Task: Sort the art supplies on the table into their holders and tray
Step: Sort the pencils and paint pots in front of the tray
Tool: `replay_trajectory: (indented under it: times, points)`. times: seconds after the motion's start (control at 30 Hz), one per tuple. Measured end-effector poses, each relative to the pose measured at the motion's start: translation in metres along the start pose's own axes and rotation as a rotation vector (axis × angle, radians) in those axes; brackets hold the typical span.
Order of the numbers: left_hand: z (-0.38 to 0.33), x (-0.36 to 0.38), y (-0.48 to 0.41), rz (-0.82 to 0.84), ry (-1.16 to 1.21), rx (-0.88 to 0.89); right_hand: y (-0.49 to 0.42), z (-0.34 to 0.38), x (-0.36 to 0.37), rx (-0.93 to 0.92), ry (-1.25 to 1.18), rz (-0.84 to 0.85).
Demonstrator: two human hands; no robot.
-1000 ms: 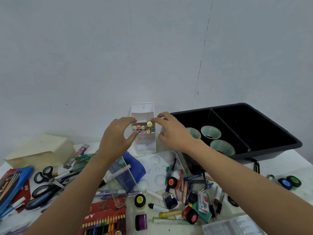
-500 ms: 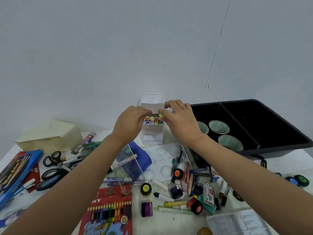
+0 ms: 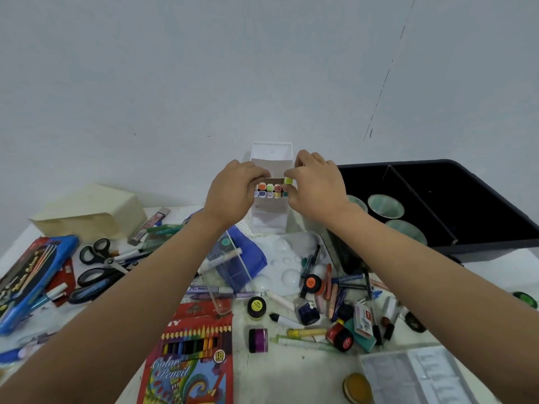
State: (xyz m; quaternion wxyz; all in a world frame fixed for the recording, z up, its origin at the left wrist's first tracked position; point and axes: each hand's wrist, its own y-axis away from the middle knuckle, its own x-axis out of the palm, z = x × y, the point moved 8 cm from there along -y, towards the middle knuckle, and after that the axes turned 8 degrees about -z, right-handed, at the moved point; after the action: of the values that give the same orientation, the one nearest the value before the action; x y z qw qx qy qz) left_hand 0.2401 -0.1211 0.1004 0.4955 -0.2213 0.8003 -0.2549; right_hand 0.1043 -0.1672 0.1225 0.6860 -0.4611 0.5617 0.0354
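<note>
**Position.** The marker box (image 3: 269,221) stands upright at 12 o'clock on the table (image 3: 291,365), close to the wall, with its lid flipped back. Two rows of markers (image 3: 269,191) sit cap-up inside.

**Hands.**
- The left hand (image 3: 233,193) has its fingers curled round the box's top left edge and steadies it.
- The right hand (image 3: 318,191) pinches the lime-capped marker (image 3: 288,180) between thumb and forefinger at the right end of the rows. That cap rides higher than its neighbours, so the marker looks not fully seated.

**Risks (judgement).**
- The box is tall and narrow. A push on the lime-capped marker that is off its axis could tip the box toward the wall or sideways if the left hand's hold loosens.
- The rows look tightly packed. A forced marker may jam against its neighbour, or lift one out with it.
- The forearms cross above the clutter at 6 o'clock, including the pens and paint pots (image 3: 310,284) and the white palette (image 3: 287,258). A low elbow on the way back could sweep round pots toward the table edge.

**Not resolvable.**
- The fingers cover the slot under the lime cap, so its depth and any free space are unknown.
- The left hand hides the left end of the rows, so the marker count is uncertain.
- The black tray (image 3: 490,250) at 2 o'clock runs out of frame on the right. Three cups (image 3: 385,205) show inside it, and their contents are unclear.
- The cream holder (image 3: 87,214) at 10 o'clock faces away, so its opening is not seen.
- The clear case at 5 o'clock is cut off by the frame.
</note>
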Motion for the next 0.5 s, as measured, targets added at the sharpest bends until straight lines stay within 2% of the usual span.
replay_trajectory:
  times: [0.17,0.27,0.37,0.5]
  points:
    - [0.001,0.000,-0.003,0.021,-0.029,-0.012,-0.001,-0.001,0.002,0.006,-0.035,0.062]
    - [0.001,0.001,-0.002,0.025,-0.019,-0.005,0.005,-0.010,0.008,0.080,-0.181,0.107]
    - [0.000,0.002,-0.002,0.021,-0.014,-0.009,0.011,-0.018,0.009,0.163,-0.326,0.037]
    - [0.003,0.003,-0.003,0.019,-0.008,-0.008,0.009,-0.012,0.009,0.143,-0.324,0.004]
